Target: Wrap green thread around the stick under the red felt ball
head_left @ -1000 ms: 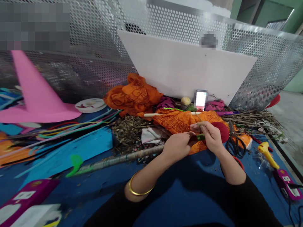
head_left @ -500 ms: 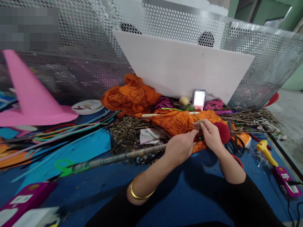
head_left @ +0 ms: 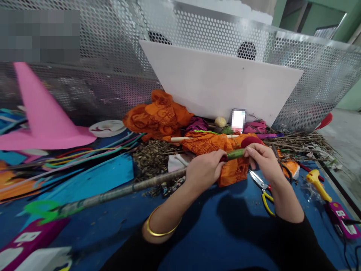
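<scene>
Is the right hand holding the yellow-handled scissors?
No, the scissors lie on the blue table, while the right hand pinches the green stem.

A craft workshop, by the look of it: cut blue sheet (head_left: 105,177), crumpled orange cloth (head_left: 160,114) and yellow-handled cutters (head_left: 264,186) crowd a blue table (head_left: 237,235). A yellow glue gun (head_left: 318,184) and purple power strip (head_left: 340,216) lie near its right edge; perforated metal screening (head_left: 203,28) stands beyond the far edge.

Single head-worn view, as a bystander would place it, taken from the person's side of the white board (head_left: 222,82), facing it and angled down, left hand (head_left: 203,169) and right hand (head_left: 264,161) near, between lens and board.
</scene>
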A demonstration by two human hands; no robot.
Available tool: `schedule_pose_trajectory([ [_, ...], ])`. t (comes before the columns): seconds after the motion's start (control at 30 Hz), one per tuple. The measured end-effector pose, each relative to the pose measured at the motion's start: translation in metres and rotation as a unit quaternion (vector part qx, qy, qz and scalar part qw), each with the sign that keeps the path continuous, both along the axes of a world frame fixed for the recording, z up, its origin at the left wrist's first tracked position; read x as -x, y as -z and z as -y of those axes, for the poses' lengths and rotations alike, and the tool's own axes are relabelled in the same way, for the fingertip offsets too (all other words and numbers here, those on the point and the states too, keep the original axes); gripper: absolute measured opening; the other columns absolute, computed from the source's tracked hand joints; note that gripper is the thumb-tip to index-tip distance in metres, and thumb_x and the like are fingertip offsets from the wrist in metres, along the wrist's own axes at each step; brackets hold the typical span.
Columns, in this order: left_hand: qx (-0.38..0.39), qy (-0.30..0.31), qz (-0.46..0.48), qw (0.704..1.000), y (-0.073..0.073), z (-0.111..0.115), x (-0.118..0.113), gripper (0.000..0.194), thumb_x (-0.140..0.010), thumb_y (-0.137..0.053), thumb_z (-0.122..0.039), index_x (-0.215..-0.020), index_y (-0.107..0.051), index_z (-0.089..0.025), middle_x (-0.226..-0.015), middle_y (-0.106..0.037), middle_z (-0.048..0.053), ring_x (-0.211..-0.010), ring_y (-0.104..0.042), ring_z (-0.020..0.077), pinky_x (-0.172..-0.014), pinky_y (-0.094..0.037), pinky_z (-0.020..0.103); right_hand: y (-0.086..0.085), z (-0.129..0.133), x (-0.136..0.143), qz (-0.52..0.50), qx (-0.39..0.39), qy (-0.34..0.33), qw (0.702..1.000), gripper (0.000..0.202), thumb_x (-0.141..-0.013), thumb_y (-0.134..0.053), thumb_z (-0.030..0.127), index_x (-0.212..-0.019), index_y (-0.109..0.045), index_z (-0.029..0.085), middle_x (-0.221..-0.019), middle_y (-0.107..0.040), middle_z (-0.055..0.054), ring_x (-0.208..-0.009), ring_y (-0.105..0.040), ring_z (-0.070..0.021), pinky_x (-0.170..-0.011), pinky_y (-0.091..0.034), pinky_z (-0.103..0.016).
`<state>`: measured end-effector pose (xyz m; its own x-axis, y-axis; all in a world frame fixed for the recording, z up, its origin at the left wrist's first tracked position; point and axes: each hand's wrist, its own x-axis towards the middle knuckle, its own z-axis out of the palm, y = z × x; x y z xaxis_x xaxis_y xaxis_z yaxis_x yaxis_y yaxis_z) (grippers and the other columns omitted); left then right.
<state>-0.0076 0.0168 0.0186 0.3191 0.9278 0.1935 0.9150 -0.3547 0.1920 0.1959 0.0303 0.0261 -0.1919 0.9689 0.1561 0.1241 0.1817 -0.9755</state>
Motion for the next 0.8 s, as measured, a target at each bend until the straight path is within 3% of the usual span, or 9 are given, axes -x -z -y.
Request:
schedule_pose_trajectory([
  [0.13, -0.029, -0.062, 0.016, 0.998, -0.013, -0.002, 0.017, 0.024, -0.093, -0.051, -0.03, -0.112, -0.064, -0.022, -0.102, -0.075, 0.005, -0.09, -0.071, 0.0245, -0.069, -0.045, 0.03, -0.01, -0.003, -0.037, 0.076, -0.007, -0.017, 0.997, 0.03, -0.084, -0.062, 0.043, -0.07, -0.062, 0.017, -0.051, -0.049, 0.005, -0.041, -0.039, -0.0056, -0.043, -0.026, -0.021],
  [0.23, -0.015, -0.062, 0.01, 0.998, -0.021, -0.001, 0.028, 0.024, -0.091, -0.052, -0.03, -0.109, -0.065, -0.024, -0.099, -0.076, 0.005, -0.087, -0.071, 0.0248, -0.067, -0.044, 0.029, -0.009, -0.012, -0.065, 0.093, -0.013, 0.058, 0.994, 0.029, -0.081, -0.064, 0.044, -0.071, -0.064, 0.016, -0.049, -0.047, 0.006, -0.041, -0.038, -0.0062, -0.043, -0.025, -0.021],
  [0.33, 0.007, -0.024, 0.016, 1.0, -0.024, -0.001, 0.035, 0.025, -0.089, -0.051, -0.032, -0.107, -0.066, -0.024, -0.093, -0.076, 0.004, -0.083, -0.07, 0.0244, -0.066, -0.043, 0.029, -0.004, -0.019, -0.081, 0.078, -0.036, 0.149, 0.985, 0.029, -0.08, -0.066, 0.045, -0.072, -0.065, 0.017, -0.046, -0.045, 0.006, -0.04, -0.036, -0.0069, -0.042, -0.024, -0.022],
  [0.47, 0.071, 0.044, 0.077, 0.994, -0.025, -0.001, 0.039, 0.023, -0.085, -0.053, -0.032, -0.101, -0.068, -0.025, -0.087, -0.075, 0.001, -0.079, -0.069, 0.0207, -0.068, -0.043, 0.027, 0.004, -0.028, -0.078, 0.025, -0.073, 0.242, 0.967, 0.03, -0.079, -0.066, 0.045, -0.07, -0.063, 0.017, -0.046, -0.047, 0.005, -0.04, -0.035, -0.0074, -0.042, -0.024, -0.022],
  [0.6, 0.16, 0.109, 0.179, 0.965, -0.027, 0.0, 0.04, 0.02, -0.08, -0.057, -0.031, -0.095, -0.068, -0.023, -0.087, -0.074, -0.001, -0.078, -0.067, 0.0176, -0.069, -0.044, 0.025, 0.017, -0.04, -0.067, -0.01, -0.097, 0.267, 0.959, 0.031, -0.082, -0.063, 0.047, -0.071, -0.062, 0.018, -0.046, -0.047, 0.006, -0.042, -0.038, -0.0086, -0.045, -0.028, -0.023],
  [0.7, 0.198, 0.12, 0.265, 0.936, -0.028, 0.002, 0.037, 0.02, -0.078, -0.059, -0.032, -0.093, -0.067, -0.02, -0.087, -0.073, 0.0, -0.079, -0.065, 0.0174, -0.072, -0.047, 0.026, 0.025, -0.047, -0.067, 0.062, -0.121, 0.268, 0.954, 0.028, -0.083, -0.061, 0.043, -0.07, -0.063, 0.018, -0.055, -0.056, 0.002, -0.051, -0.049, -0.0127, -0.052, -0.04, -0.026],
  [0.8, 0.194, 0.093, 0.344, 0.914, -0.027, 0.005, 0.032, 0.023, -0.076, -0.06, -0.033, -0.093, -0.066, -0.018, -0.088, -0.072, 0.002, -0.079, -0.064, 0.0178, -0.074, -0.049, 0.027, 0.03, -0.048, -0.067, 0.158, -0.16, 0.217, 0.95, 0.019, -0.081, -0.064, 0.038, -0.082, -0.07, 0.019, -0.085, -0.071, -0.007, -0.079, -0.064, -0.0206, -0.075, -0.052, -0.033],
])
